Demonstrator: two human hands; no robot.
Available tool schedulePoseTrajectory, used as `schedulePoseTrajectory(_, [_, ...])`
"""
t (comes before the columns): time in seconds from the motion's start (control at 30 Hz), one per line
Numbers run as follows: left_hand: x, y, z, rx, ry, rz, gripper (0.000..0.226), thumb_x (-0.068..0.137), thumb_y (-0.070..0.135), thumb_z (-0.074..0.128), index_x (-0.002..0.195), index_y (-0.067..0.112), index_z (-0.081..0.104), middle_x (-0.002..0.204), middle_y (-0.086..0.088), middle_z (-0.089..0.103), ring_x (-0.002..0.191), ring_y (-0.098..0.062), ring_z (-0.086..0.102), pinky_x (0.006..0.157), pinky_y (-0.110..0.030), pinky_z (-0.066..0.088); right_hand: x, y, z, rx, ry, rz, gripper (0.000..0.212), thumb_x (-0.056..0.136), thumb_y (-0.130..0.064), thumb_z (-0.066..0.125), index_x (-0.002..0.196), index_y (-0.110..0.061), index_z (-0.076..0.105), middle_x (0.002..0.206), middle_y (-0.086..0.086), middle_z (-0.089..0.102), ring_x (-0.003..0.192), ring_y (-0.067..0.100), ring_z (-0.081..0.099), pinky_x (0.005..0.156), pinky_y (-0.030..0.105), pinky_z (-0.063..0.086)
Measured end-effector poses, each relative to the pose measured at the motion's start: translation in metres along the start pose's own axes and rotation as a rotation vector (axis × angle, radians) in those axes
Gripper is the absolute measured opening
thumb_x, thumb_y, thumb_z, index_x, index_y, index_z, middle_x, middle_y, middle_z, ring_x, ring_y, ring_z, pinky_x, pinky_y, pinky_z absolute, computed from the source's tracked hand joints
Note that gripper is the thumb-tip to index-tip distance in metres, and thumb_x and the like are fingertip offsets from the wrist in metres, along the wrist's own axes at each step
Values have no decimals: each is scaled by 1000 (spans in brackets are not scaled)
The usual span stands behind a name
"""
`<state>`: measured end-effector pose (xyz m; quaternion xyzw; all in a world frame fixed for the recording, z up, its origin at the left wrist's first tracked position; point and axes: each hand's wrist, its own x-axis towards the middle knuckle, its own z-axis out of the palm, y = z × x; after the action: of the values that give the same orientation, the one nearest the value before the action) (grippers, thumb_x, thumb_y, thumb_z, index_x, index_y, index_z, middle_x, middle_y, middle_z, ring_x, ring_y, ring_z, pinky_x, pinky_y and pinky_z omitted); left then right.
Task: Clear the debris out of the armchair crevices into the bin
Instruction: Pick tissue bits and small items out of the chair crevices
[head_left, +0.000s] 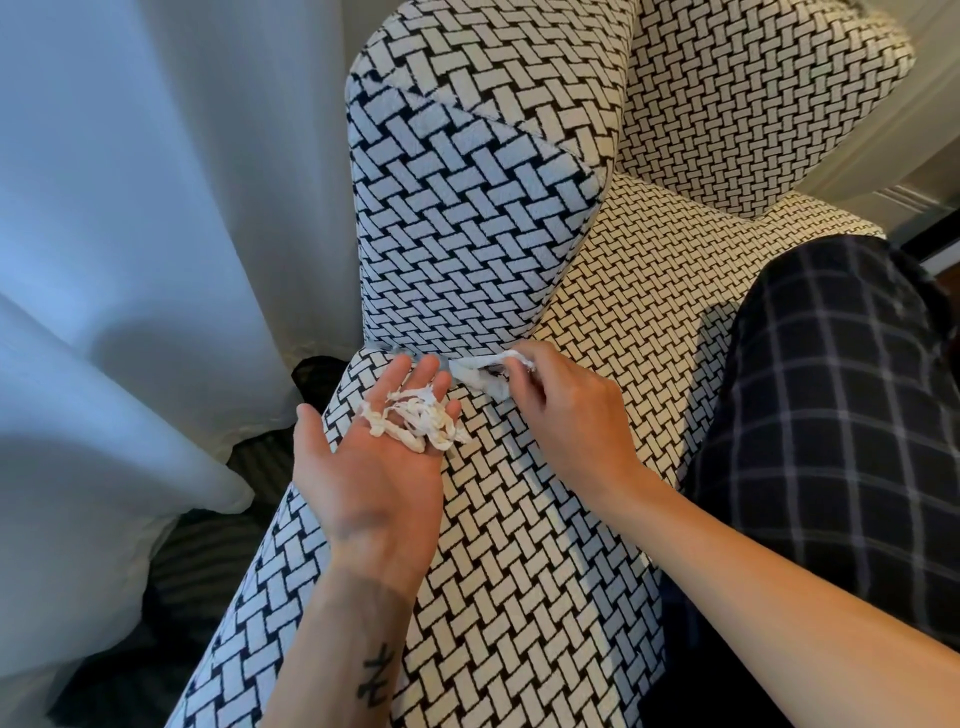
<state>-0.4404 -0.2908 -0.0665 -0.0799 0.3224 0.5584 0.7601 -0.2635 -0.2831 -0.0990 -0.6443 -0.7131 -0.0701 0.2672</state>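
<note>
Left hand (374, 483) palm-up cradling shreds (415, 423), right hand (566, 410) pinching tissue (470, 375) along crevice (389, 351)

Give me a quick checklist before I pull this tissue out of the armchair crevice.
1. Right hand pinches the white tissue: ok.
2. White tissue free of the crevice: cannot tell, its left end meets the gap.
3. Left hand flat, palm up under the shreds: ok.
4. Shreds secure: not ok, loose on open fingers, some at the edge.
5. Bin within reach: cannot tell, none in view.
6. Crevice emptied: cannot tell, inside hidden.
</note>
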Motion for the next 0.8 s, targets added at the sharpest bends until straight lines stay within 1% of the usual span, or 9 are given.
schedulePoseTrajectory(0.07, [0,0,0,-5,3,0,75,105,57,23,132,-2,60,125,-25,70,120,-38,66,115,-49,40,4,3,-5,25,23,20,21,106,-25,51,110,-8,63,74,-17,48,51,-9,33,47,8,23])
schedulePoseTrajectory(0.17, [0,0,0,-4,3,-7,72,105,55,25,134,-2,58,125,-25,69,121,-39,65,116,-49,40,8,8,-11,19,56,16,19,105,-23,53,110,-7,63,80,-11,58,60,-3,42,52,8,31])
schedulePoseTrajectory(0.23, [0,0,0,12,1,-17,71,105,54,25,134,-2,58,127,-25,68,122,-38,65,116,-49,39,8,7,-13,37,79,12,20,105,-24,52,109,-7,63,82,-12,57,64,-1,42,53,9,32])
schedulePoseTrajectory(0.3, [-1,0,0,23,-9,-28,69,105,53,26,135,-1,58,128,-25,68,123,-38,64,117,-49,39,9,3,-16,97,104,39,22,105,-25,50,107,-8,63,82,-15,52,62,-2,38,54,9,30])
schedulePoseTrajectory(0.37, [-2,0,1,34,-13,-35,68,105,52,27,134,-1,58,128,-24,68,124,-37,64,117,-49,38,12,-3,-19,186,119,73,23,105,-27,47,105,-9,60,80,-14,52,62,-4,42,54,11,30])
schedulePoseTrajectory(0.47, [-1,-1,1,41,-19,-45,66,105,49,28,135,-1,58,129,-24,67,125,-38,63,118,-49,37,18,-14,-22,297,144,119,23,105,-30,45,104,-11,57,78,-8,56,61,8,50,53,19,36])
schedulePoseTrajectory(0.6, [-2,0,0,47,-33,-63,64,105,48,29,135,0,57,130,-24,67,124,-38,63,118,-48,37,25,-27,-25,449,147,204,20,105,-32,45,102,-15,54,73,-9,53,57,12,48,53,21,34])
schedulePoseTrajectory(0.7, [-3,0,2,21,-51,-79,62,105,47,31,137,-1,56,131,-26,66,124,-39,63,118,-48,37,26,-29,-27,421,36,67,20,102,-28,49,97,-11,57,77,-5,56,63,12,49,54,22,37])
schedulePoseTrajectory(0.8, [-3,0,3,31,-54,-91,61,106,45,31,135,0,58,130,-25,66,125,-39,63,117,-48,38,20,-32,-23,369,-82,-75,15,98,-22,56,92,-10,62,86,-5,56,79,11,50,66,27,44])
